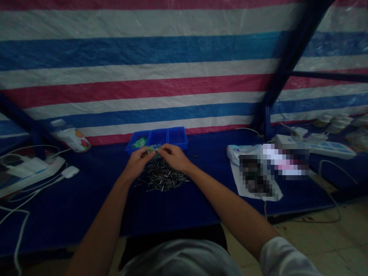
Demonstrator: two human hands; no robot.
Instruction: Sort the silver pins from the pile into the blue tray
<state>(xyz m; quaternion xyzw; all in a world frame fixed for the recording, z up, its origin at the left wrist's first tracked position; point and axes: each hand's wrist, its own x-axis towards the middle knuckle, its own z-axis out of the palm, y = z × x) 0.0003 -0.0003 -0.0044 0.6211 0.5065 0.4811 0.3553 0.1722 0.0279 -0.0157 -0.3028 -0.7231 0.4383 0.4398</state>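
Note:
My left hand (138, 160) and my right hand (174, 157) meet in front of the blue tray, fingertips pinched close together. Between them is a small clear, greenish plastic piece (155, 148); it is too dim and blurred to tell its exact kind. Just below the hands, a loose heap of thin metal pins (166, 179) lies on the dark blue table (172, 211). Behind the hands stands the blue tray (185, 142) with three compartments. Small green pieces (140, 142) fill part of its left compartment, whose front is partly covered by my left hand.
At left are a bottle (70, 136), a white power strip (34, 172) and loose cables. A white packet (244, 151), a paper sheet (240, 182) and another power strip (324, 145) lie at right. Blue frame posts (276, 92) and a striped sheet (172, 46) stand behind.

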